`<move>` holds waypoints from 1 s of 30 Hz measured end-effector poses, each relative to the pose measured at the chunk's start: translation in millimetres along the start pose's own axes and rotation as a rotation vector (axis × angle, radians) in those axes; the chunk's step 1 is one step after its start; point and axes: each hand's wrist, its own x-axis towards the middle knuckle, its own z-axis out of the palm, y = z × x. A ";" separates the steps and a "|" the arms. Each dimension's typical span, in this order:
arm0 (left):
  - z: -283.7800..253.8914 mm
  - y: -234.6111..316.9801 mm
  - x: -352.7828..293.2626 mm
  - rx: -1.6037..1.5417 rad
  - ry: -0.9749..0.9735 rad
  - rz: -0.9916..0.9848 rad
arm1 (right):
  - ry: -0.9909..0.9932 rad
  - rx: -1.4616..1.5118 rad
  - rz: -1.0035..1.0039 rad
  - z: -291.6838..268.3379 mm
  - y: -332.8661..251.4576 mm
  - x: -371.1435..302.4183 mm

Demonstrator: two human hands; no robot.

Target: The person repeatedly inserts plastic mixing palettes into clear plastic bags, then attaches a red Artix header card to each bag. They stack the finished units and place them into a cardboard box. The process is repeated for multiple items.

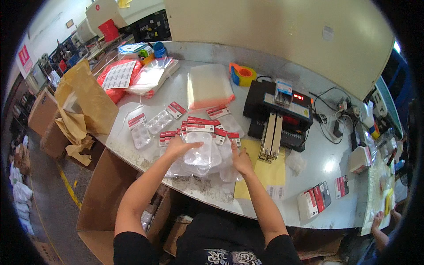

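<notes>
A loose pile of clear plastic blister packs with red-and-white header cards (201, 126) lies in front of me on the table. My left hand (179, 148) is at the pile's left side, closed on the edge of a blister pack (198, 154) with the thumb laid across its front; its other fingers are partly hidden. At the right edge of the pile, my right hand (241, 161) is open, forefinger stretched out, beside another blister pack (227, 165). Two more packs, a left one (140, 132) and a farther one (161, 121), lie apart from the heap.
Clear plastic bags (207, 84) lie beyond the pile. A black machine (282, 108) with metal rails and a red display stands to the right, a yellow envelope (254, 176) before it. Stacked boxed packs (314, 201) sit farther right. A co-worker's hand (377, 221) shows at far right.
</notes>
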 end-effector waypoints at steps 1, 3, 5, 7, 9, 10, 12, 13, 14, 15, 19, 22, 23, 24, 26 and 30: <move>0.4 -3.6 3.8 -0.055 -0.085 0.023 | -0.044 0.070 0.037 -2.0 0.9 9.4; 2.2 -6.9 4.7 -0.006 -0.173 -0.112 | -0.275 0.352 0.075 -4.9 2.6 21.9; 4.1 -7.4 1.7 -0.029 -0.211 -0.107 | -0.327 0.388 0.174 -2.8 1.7 22.5; 10.9 -6.6 -3.5 -0.027 -0.114 -0.010 | -0.186 -0.013 0.019 6.3 -4.1 11.2; 20.7 -7.6 -12.9 -0.067 -0.026 0.120 | -0.097 -0.156 -0.104 18.2 -12.3 -9.9; 25.1 -8.5 -18.9 -0.112 -0.017 0.158 | -0.067 -0.139 -0.169 22.4 -16.2 -21.4; 27.6 -11.6 -33.6 -0.296 -0.134 0.137 | -0.056 -0.133 -0.203 25.0 -20.9 -45.0; 27.3 -11.3 -41.0 -0.484 -0.152 0.210 | -0.091 -0.106 -0.234 22.6 -22.7 -53.4; 25.7 -10.6 -48.7 -0.551 -0.168 0.215 | -0.114 -0.025 -0.244 18.8 -23.2 -61.4; 24.2 -8.9 -56.7 -0.612 -0.168 0.224 | -0.141 0.056 -0.239 14.6 -22.8 -68.3; 26.2 3.5 -78.0 -0.645 -0.104 0.278 | 0.003 0.030 -0.156 3.3 -15.3 -85.4; 33.7 8.3 -82.1 -0.646 -0.153 0.162 | -0.008 -0.091 -0.109 1.7 -6.5 -87.9; 35.6 8.3 -81.4 -0.672 -0.139 0.204 | -0.010 -0.146 -0.162 0.9 -3.7 -85.5; 37.1 7.9 -80.1 -0.686 -0.157 0.200 | -0.018 -0.222 -0.184 -0.6 -1.5 -80.2; 39.2 6.8 -78.1 -0.729 -0.190 0.192 | -0.080 -0.349 -0.189 -5.9 2.5 -65.4; 43.1 10.2 -77.5 -0.792 -0.211 0.186 | -0.237 -0.404 -0.122 -16.3 3.6 -29.9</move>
